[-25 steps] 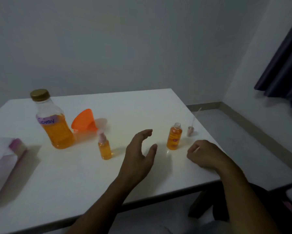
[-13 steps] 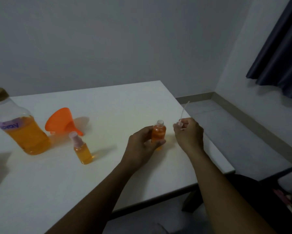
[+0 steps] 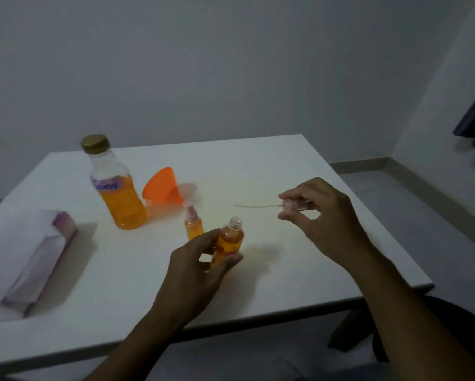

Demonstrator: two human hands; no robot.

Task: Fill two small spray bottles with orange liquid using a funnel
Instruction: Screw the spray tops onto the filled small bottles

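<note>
Orange nearly to the neck (image 3: 235,222), so capping: gripping the open bottle (image 3: 230,240) in left fingers (image 3: 203,240) over the surface (image 3: 285,273), pinching the spray top (image 3: 295,205) in right fingers (image 3: 294,192); next, threading its tube (image 3: 255,206) into the neck.

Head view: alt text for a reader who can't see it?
A left hand holds an uncapped small bottle of orange liquid over a white table; the right hand pinches a spray pump. Behind are a capped spray bottle, a large bottle and an orange funnel on its side.
</note>
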